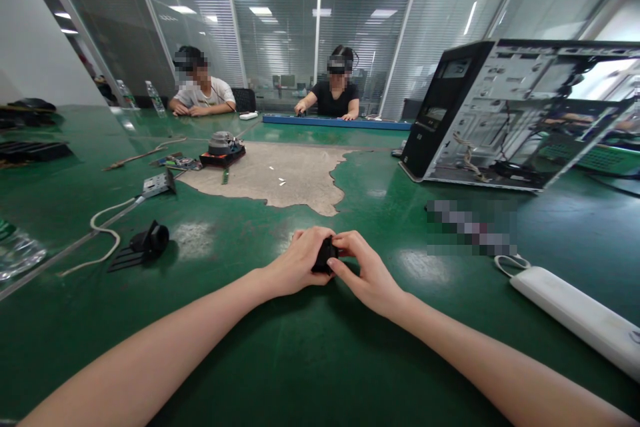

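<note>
Between my two hands is a small black block-like part (325, 256), whose kind I cannot make out. My left hand (300, 259) wraps round it from the left and hides much of it. From the right, my right hand (363, 267) grips the same part between thumb and fingertips. Both hands are low over the green table (300, 360), near its middle. Off to the left lies a black plastic piece with a round end and slats (145, 245).
An open computer case (450, 113) stands at the right. Nearer are a white power strip (575, 313) and a blurred-out item. Back left sit a heatsink fan (223, 147), a metal bracket (159, 183), cords and a plastic bottle (20, 250). Two people sit across the table, by a blue bar (340, 123).
</note>
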`<state>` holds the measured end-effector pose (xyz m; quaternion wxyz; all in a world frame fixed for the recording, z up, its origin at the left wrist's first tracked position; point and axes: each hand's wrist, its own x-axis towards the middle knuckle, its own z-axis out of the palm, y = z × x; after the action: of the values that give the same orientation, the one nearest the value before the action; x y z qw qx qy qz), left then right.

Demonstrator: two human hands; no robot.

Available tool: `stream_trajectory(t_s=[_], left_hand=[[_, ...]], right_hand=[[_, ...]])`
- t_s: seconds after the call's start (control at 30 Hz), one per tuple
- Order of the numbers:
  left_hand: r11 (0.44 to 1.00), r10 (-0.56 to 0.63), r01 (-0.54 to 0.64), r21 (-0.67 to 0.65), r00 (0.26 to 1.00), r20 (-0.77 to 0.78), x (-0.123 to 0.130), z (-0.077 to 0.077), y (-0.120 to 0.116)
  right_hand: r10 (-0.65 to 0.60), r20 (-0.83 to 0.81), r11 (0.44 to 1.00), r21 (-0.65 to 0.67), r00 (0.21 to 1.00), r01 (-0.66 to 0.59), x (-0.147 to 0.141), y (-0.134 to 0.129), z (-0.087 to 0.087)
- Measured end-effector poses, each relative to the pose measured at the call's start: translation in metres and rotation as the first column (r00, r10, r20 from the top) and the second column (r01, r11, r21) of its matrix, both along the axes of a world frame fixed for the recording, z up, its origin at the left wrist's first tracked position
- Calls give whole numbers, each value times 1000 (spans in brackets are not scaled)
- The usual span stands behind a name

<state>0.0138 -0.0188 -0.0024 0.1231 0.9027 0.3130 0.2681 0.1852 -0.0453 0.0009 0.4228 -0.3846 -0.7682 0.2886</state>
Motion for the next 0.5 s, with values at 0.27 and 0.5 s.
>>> stream_trajectory(t_s=[0.27, 0.5], left_hand=[[1000, 6, -6, 8, 1000, 5, 1, 0, 0], [1000, 7, -7, 3, 1000, 3, 2, 1, 0]], right_hand=[[0, -150, 970, -240, 989, -37, -2, 9, -4], [48, -47, 994, -93, 998, -52, 2, 2, 0]])
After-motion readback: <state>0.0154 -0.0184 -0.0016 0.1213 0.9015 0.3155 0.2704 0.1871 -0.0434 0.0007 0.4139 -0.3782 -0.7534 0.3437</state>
